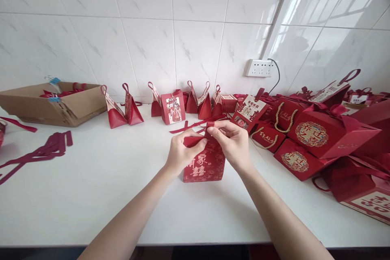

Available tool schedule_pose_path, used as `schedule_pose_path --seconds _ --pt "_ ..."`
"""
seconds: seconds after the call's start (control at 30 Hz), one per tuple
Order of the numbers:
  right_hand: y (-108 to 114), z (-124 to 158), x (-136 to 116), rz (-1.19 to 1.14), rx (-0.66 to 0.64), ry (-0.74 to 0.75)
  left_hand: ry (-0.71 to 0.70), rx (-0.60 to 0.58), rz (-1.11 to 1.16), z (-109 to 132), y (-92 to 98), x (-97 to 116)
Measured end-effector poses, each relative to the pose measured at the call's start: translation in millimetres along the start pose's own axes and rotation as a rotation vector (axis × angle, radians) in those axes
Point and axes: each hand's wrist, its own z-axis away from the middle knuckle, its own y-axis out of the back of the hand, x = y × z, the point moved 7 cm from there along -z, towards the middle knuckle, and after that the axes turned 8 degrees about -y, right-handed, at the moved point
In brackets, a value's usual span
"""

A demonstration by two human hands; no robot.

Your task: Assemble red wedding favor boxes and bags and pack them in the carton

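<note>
A red gift box (204, 166) with pale printed characters stands upright on the white table in front of me. My left hand (183, 150) is closed on its upper left edge, thumb on the front face and fingers behind. Pinched between the thumb and fingers of my right hand (231, 142) is a dark red ribbon (209, 128) at the top of the box. The ribbon's lower part and the far side of the box are hidden. Behind my hands, more loose ribbon (195, 124) lies on the table.
Finished-looking red boxes with ribbon loops (132, 109) line the tiled wall. A large pile of red gift boxes (313, 130) fills the right side. At left are a cardboard box (70, 107) and a bundle of ribbon strips (45, 150). A power strip (258, 68) hangs on the wall.
</note>
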Motion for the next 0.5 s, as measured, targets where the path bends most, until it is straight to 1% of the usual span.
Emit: schedule_pose_path --seconds 0.07,0.1,0.13,0.2,0.27,0.3,0.4,0.5 --pt "3 3 3 -0.003 0.073 -0.008 -0.014 -0.005 0.0 -1 -0.6 1" --pt "5 4 3 -0.004 0.084 -0.007 -0.018 -0.009 0.003 -1 -0.7 2" --pt "5 4 2 -0.003 0.065 -0.004 -0.018 -0.013 0.007 -1 -0.7 2" --pt "4 4 0 0.008 -0.05 -0.003 -0.007 -0.021 0.016 -1 -0.5 1" --pt "3 3 0 0.047 -0.191 -0.033 0.008 -0.03 0.02 -1 -0.5 0" --pt "3 2 2 0.074 -0.238 -0.058 0.012 -0.032 0.018 0 -0.5 -1" --pt "5 0 9 0.156 -0.31 -0.11 0.009 -0.025 0.005 1 -0.8 -1" --pt "2 0 12 0.21 -0.346 -0.096 -0.009 0.0 -0.003 2 0.1 1"
